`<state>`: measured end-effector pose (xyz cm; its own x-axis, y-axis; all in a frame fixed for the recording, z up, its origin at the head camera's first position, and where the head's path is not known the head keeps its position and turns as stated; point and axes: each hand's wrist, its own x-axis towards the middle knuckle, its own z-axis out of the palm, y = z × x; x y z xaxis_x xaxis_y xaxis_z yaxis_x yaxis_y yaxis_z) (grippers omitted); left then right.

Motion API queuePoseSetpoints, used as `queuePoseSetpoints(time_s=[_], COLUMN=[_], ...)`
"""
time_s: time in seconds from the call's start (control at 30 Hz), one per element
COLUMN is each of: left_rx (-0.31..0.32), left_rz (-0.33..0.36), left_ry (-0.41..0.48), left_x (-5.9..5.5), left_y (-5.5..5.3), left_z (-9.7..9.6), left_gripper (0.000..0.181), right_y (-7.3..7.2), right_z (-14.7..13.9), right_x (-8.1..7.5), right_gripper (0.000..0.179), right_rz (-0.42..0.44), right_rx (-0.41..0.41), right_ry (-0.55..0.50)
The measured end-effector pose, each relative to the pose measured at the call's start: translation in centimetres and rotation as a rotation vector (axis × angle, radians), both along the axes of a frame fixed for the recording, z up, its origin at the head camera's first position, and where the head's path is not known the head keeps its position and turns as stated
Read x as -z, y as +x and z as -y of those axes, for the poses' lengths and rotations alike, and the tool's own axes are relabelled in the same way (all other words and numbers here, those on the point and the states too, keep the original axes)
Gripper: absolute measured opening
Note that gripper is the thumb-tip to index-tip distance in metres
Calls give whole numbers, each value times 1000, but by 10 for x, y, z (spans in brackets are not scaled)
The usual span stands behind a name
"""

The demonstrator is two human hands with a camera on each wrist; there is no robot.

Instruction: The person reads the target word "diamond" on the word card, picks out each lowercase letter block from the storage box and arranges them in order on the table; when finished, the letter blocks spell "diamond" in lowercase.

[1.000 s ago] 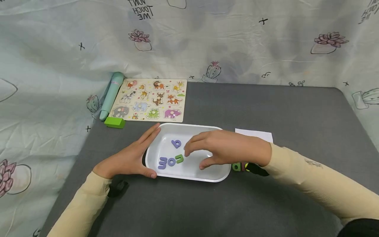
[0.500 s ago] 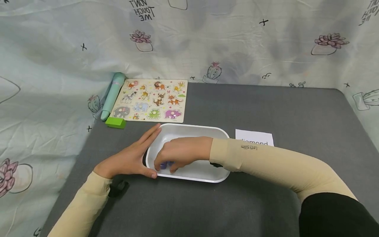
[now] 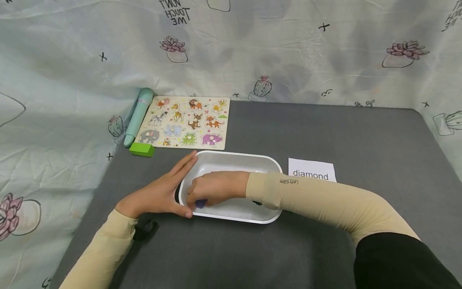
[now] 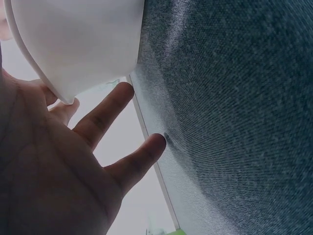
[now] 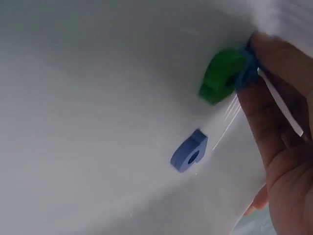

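Observation:
My left hand point(image 3: 160, 190) spans the left end of a white tray point(image 3: 249, 214), its thumb at the front rim and its fingers straight and spread by the back rim. In the left wrist view, two fingers point(image 4: 105, 115) stand apart from the tray wall. My right hand point(image 3: 216, 186) reaches down into the tray's left part. In the right wrist view, its thumb and fingertips pinch a purple-blue letter point(image 5: 248, 66), its shape mostly covered. A green letter point(image 5: 220, 76) touches or overlaps it there. Another purple letter point(image 5: 190, 151) lies apart on the tray floor.
Behind the tray lie an animal peg puzzle point(image 3: 184, 120), a mint-green tube-shaped case point(image 3: 138, 116) and a green block point(image 3: 142, 149). A white card reading "diamond" point(image 3: 312, 168) lies right of the tray, partly under the right sleeve. A printed cloth point(image 3: 288, 52) hangs behind the table.
My right hand has moved left and down from over the tray's middle to the letters at its left end, and its fingers have closed on one. The left hand stays at the tray.

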<state>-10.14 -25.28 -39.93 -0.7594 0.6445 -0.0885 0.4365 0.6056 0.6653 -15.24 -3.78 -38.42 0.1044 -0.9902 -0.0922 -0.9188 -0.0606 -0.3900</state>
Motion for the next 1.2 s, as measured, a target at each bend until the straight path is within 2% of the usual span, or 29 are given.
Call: queuePoseSetpoints(time_s=[0.13, 0.27, 0.43, 0.53, 0.67, 0.73, 0.83, 1.0, 1.1, 1.2], left_rx=[-2, -8, -19, -25, -35, -41, -48, -48, -49, -53], left_rz=[6, 14, 20, 22, 34, 39, 39, 30, 31, 36], left_ry=[-12, -13, -5, -12, -20, -24, -30, -40, -40, -42], left_x=[-1, -3, -5, -5, -5, -6, -6, -5, -5, -5], left_y=[0, 1, 2, 2, 2, 3, 3, 2, 2, 2], left_z=[-1, -1, -3, -3, -4, -4, -5, -5, -5, -6], left_gripper=[139, 139, 140, 140, 139, 139, 139, 140, 140, 140], right_y=[1, 3, 7, 9, 11, 11, 10, 8, 11, 15], right_z=[-2, -9, -29, -49, -83, -102, -130, -177, -203, -224], right_x=[0, -8, -29, -45, -68, -78, -88, -99, -102, -104], right_gripper=[27, 38, 35, 28, 25, 26, 29, 36, 35, 37], right_rz=[-32, -26, -17, -43, -47, -1, 129, 286, 321, 292], right_rx=[38, 75, 95, 127, 215, 262, 317, 455, 532, 574], right_ry=[6, 57, 47, -19, -110, -153, -211, -271, -312, -350])
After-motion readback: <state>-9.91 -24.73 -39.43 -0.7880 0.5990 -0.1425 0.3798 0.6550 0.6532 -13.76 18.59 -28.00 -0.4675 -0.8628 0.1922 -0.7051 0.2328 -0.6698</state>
